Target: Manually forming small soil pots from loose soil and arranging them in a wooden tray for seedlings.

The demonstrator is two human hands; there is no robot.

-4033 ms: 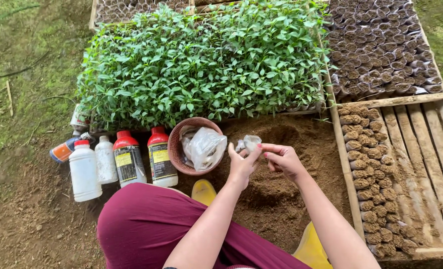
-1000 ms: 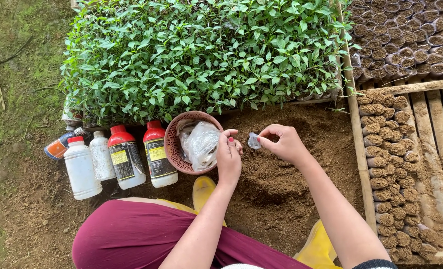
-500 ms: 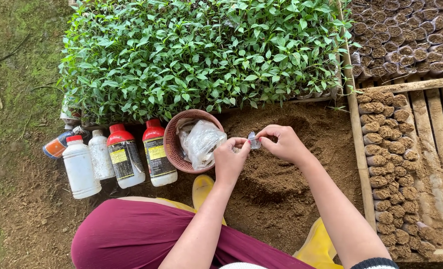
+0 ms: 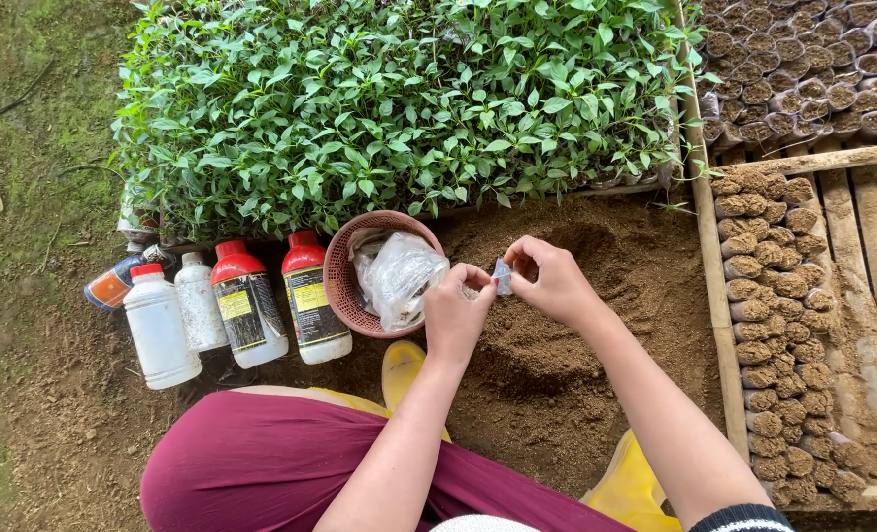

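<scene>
Clear plastic bag (image 4: 502, 277) pinched btwn left hand (image 4: 455, 313), right hand (image 4: 555, 283).

Both forearms reach toward twelve o'clock, the left hand (image 4: 455, 313) and right hand (image 4: 554, 284) meeting fingertip to fingertip, fingers curled in a pinch, right hand slightly farther forward.

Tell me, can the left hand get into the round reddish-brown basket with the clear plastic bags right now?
Probably yes. The left hand sits right beside the round reddish-brown basket, almost touching the crumpled clear plastic bags inside. Nothing lies between them, though its fingers are busy pinching a small clear plastic bag together with the right hand.
</scene>
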